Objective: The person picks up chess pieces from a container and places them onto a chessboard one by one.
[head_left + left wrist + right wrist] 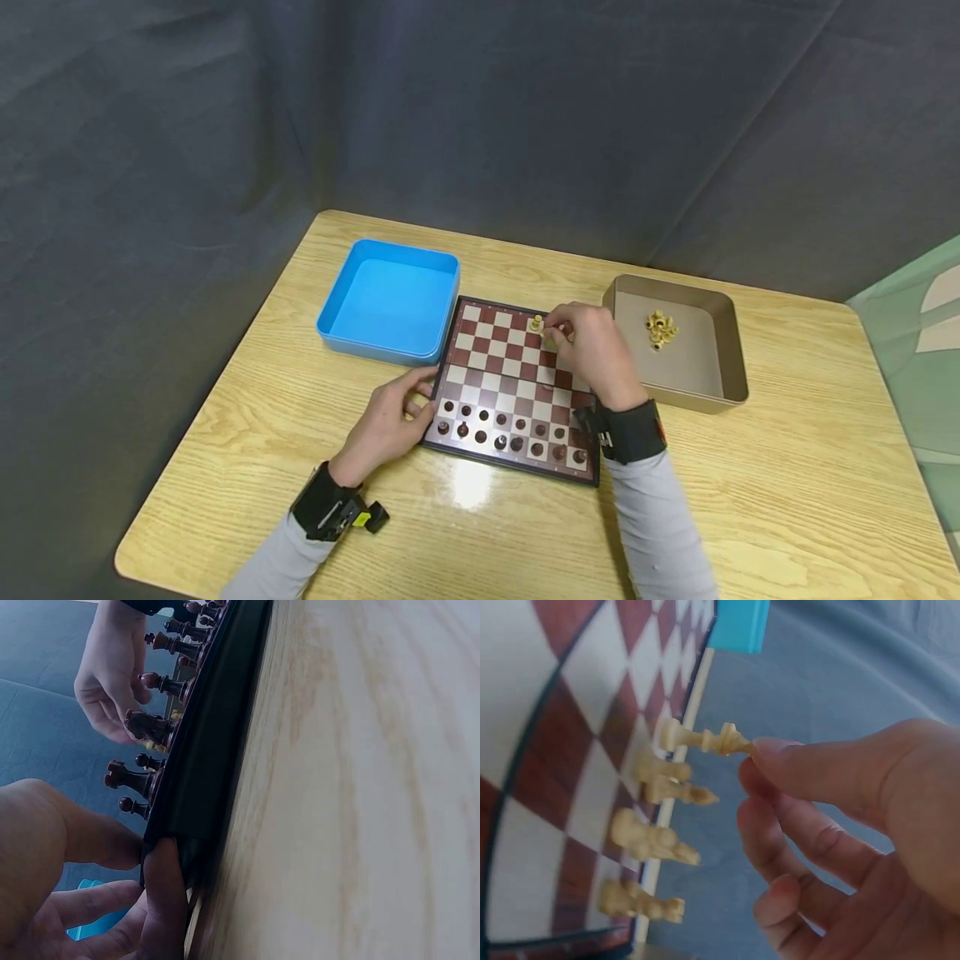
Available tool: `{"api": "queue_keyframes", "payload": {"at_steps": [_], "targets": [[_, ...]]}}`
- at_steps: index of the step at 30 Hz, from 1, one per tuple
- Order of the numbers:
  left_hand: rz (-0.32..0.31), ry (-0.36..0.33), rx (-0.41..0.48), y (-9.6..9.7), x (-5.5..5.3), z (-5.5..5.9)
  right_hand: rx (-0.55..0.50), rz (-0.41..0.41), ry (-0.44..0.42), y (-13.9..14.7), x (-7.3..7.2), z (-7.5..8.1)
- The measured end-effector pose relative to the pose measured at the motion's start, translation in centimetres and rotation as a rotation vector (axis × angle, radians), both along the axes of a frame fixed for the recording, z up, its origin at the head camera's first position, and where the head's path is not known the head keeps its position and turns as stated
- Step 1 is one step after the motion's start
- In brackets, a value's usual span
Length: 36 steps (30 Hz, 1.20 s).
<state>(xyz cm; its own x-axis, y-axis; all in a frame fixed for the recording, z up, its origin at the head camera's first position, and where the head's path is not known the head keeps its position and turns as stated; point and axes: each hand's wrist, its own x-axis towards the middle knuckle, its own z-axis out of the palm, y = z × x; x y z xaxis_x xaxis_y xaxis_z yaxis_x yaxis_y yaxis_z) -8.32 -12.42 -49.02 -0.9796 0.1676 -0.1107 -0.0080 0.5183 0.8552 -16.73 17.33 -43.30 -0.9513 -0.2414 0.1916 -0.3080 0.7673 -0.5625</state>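
My right hand is over the far right part of the chessboard. Between thumb and index finger it pinches the top of a cream chess piece; the fingers hide its tip, and whether its base touches the board I cannot tell. Beside it in the right wrist view stand a cream rook, a knight and a bishop. My left hand grips the board's left edge, with thumb and fingers at the corner in the left wrist view. Dark chess pieces stand in two rows along the near side.
A blue square box sits at the board's far left. To the right is a brown box with several gold-coloured pieces heaped inside. The wooden table extends to both sides, and a dark curtain hangs behind it.
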Motion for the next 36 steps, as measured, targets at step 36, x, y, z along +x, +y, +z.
{"api": "queue_keyframes", "payload": {"at_steps": [36], "targets": [[-0.007,0.0,-0.004,-0.1,0.0,-0.1,0.007,-0.001,-0.04,-0.8,-0.8,-2.1]]}}
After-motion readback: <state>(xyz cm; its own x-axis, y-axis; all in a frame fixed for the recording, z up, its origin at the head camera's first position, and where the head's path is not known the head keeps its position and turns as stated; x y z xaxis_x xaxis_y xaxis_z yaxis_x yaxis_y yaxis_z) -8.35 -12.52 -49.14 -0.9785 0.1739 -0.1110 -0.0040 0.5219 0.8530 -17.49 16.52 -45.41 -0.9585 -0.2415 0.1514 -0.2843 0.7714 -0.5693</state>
